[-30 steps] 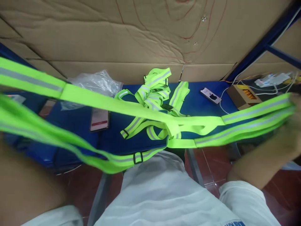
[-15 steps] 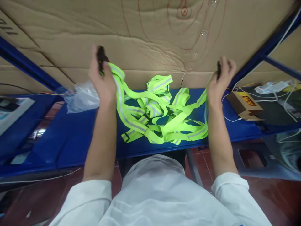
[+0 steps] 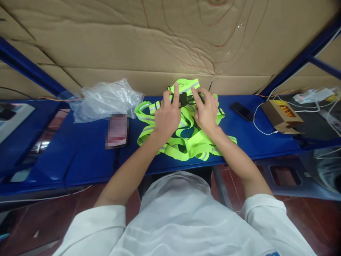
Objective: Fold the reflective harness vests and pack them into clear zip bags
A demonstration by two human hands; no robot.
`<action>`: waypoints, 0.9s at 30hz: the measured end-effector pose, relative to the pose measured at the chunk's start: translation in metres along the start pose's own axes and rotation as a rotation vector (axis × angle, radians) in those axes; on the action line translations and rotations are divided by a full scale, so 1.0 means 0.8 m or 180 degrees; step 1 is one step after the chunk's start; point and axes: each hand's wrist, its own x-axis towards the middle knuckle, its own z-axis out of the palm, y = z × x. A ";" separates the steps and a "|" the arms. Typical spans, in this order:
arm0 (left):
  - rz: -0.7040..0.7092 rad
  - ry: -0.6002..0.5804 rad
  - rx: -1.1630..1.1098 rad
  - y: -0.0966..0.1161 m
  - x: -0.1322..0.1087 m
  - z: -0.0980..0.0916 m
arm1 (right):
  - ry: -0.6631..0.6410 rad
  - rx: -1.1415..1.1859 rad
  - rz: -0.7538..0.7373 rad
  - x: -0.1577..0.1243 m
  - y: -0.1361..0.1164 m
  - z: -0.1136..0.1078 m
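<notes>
Neon-yellow reflective straps (image 3: 197,142) with grey stripes lie in a loose tangle on the blue table, some of them under my hands. My left hand (image 3: 167,115) grips a black plastic buckle (image 3: 183,98) at the end of a strap, fingers pointing away from me. Close beside it, my right hand (image 3: 206,112) is closed on another black buckle piece, partly covered by the fingers. Both hands are over the back part of the pile. Whether the two buckle pieces are joined I cannot tell.
A clear plastic bag (image 3: 106,101) lies at the back left, with a phone-like item (image 3: 117,131), its face pixelated, in front of it. To the right are a black phone (image 3: 242,111), an open cardboard box (image 3: 282,115) and white cables. Cardboard (image 3: 112,46) stands behind the blue table (image 3: 87,153).
My hands, raised and wide apart before with a black piece in each, have come down and inward until nearly meeting over the straps. The strap ends came along with them.
</notes>
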 end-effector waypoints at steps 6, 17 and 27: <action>0.0187 0.0213 -0.0031 0.000 -0.003 0.014 | 0.0260 0.0022 0.0116 -0.003 -0.001 0.013; 0.0084 0.0160 -0.0247 0.004 0.000 0.025 | 0.0225 0.0046 0.0208 -0.006 0.000 0.021; 0.0035 -0.0127 -0.0167 0.016 -0.005 0.025 | 0.0079 0.0203 -0.0074 -0.009 -0.014 0.027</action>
